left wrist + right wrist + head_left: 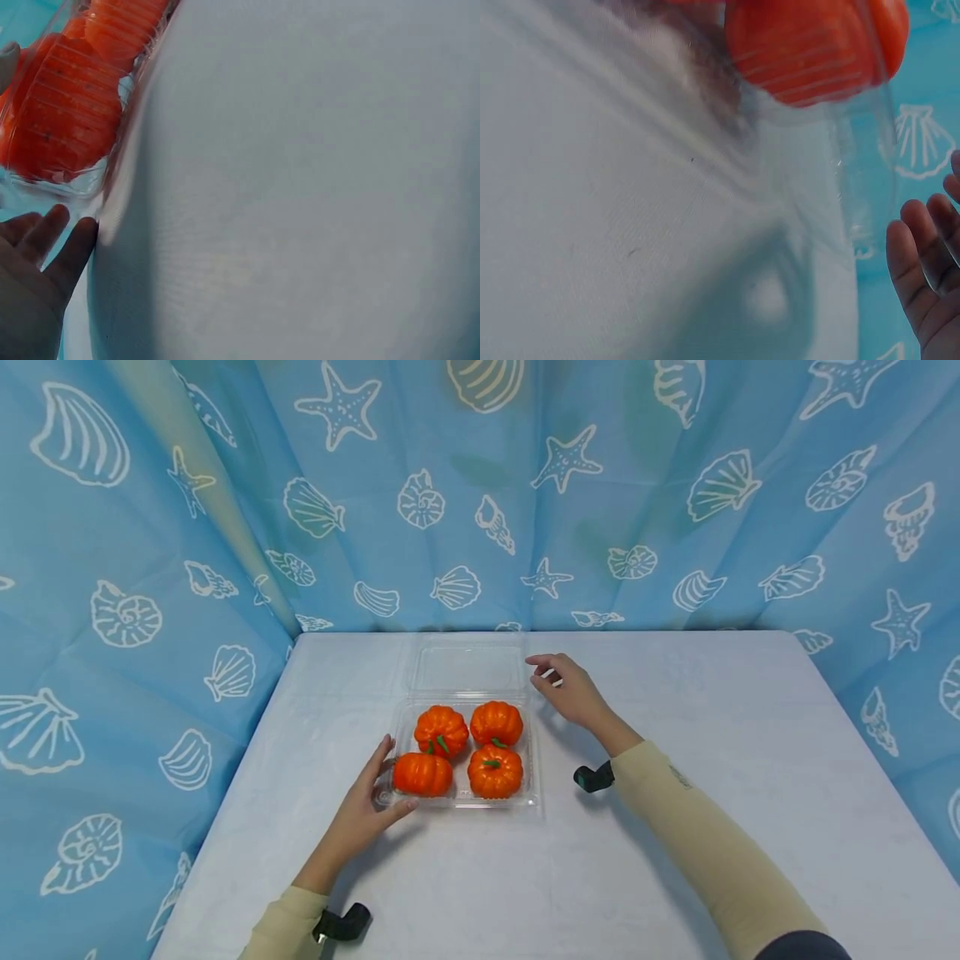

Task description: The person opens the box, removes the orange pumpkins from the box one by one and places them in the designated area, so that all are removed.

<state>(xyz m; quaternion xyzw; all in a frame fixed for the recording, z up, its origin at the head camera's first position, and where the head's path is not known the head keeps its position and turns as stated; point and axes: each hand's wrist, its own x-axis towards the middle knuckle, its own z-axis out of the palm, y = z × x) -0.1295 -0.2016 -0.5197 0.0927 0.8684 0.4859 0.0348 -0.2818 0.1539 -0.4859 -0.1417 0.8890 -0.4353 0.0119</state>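
Note:
A clear plastic clamshell box (461, 802) sits on the table with several small orange pumpkins (496, 772) in its base. Its transparent lid (468, 670) lies folded back on the far side. At the base's left front corner is my left hand (358, 817), thumb and fingers spread along the wall; whether they touch it is hard to tell. Beside the lid's right edge hovers my right hand (567, 692), fingers loosely bent and holding nothing. In the left wrist view, the fingers (69, 251) appear just off the box wall. The right wrist view shows relaxed fingers (922, 259).
A white cloth covers the table (712, 827). Behind it and along both sides hangs a blue curtain (480, 460) with shell and starfish prints. Each wrist carries a black camera mount (594, 777).

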